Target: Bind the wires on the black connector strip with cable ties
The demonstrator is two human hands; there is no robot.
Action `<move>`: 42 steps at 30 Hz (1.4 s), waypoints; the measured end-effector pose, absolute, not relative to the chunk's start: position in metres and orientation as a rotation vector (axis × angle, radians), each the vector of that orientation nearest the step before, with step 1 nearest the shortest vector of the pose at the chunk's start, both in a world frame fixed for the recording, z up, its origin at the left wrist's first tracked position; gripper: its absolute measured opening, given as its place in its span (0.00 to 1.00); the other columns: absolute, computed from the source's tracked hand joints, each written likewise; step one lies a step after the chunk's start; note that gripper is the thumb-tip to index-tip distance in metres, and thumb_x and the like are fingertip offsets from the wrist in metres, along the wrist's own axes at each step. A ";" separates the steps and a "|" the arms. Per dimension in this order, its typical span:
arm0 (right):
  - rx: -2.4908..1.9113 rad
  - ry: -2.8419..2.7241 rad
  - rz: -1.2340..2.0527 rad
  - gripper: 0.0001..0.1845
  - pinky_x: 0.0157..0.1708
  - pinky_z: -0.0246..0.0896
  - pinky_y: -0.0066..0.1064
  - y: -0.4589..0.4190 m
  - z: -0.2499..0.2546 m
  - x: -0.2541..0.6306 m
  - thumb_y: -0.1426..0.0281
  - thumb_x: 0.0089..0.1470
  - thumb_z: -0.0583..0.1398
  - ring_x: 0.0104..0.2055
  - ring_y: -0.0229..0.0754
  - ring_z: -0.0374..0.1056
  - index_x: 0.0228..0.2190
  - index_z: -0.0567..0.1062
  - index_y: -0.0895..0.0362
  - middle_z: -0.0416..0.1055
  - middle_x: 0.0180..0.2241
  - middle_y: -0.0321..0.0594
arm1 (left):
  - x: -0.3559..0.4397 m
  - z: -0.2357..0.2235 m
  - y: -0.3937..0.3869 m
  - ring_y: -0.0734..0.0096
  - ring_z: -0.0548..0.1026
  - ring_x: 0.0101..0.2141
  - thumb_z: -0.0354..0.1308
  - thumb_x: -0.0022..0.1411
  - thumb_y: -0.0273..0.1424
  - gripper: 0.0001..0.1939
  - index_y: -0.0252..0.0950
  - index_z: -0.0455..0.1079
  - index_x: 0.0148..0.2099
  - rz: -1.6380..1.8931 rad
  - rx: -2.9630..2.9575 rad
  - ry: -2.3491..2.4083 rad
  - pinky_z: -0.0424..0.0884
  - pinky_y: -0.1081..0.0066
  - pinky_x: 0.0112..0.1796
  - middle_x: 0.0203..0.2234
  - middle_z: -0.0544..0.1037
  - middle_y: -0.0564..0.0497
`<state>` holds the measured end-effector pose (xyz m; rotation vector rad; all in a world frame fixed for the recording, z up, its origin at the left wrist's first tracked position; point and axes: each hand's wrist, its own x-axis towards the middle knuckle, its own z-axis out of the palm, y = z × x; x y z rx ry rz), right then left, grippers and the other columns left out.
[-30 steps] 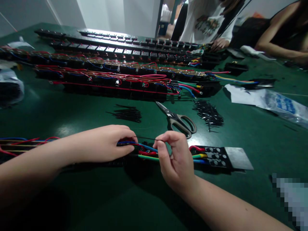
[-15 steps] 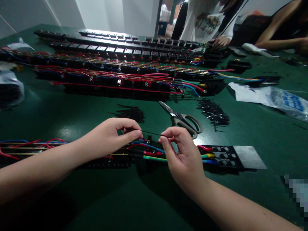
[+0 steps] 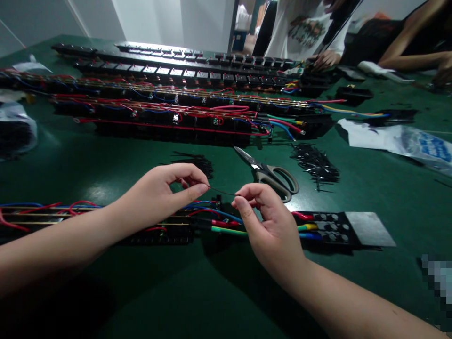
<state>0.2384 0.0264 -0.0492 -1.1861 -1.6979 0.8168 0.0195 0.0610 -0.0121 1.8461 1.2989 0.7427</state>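
A thin black cable tie (image 3: 221, 191) stretches between my two hands, just above a long black power strip (image 3: 328, 231) with red, blue, yellow and green wires (image 3: 226, 225). My left hand (image 3: 165, 193) pinches the tie's left end between thumb and fingers. My right hand (image 3: 268, 226) pinches its right end. Both hands hover over the wire bundle near the strip's right part.
Grey-handled scissors (image 3: 270, 173) lie just beyond my hands. Two heaps of black cable ties (image 3: 316, 165) (image 3: 194, 162) flank them. Rows of wired power strips (image 3: 169, 115) fill the far table. A plastic bag (image 3: 406, 141) lies right. Other people's hands (image 3: 323, 60) work at the far edge.
Both hands rose slightly off the wire bundle with the tie held between them; my left hand lifted from gripping the wires to pinching the tie.
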 end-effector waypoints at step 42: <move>-1.057 -1.540 1.001 0.02 0.36 0.67 0.31 0.026 -0.050 0.239 0.71 0.65 0.60 0.35 0.36 0.72 0.39 0.73 0.51 0.74 0.34 0.33 | 0.015 -0.016 0.062 0.70 0.76 0.35 0.62 0.64 0.37 0.09 0.39 0.80 0.35 0.673 1.939 1.197 0.71 0.72 0.38 0.32 0.80 0.53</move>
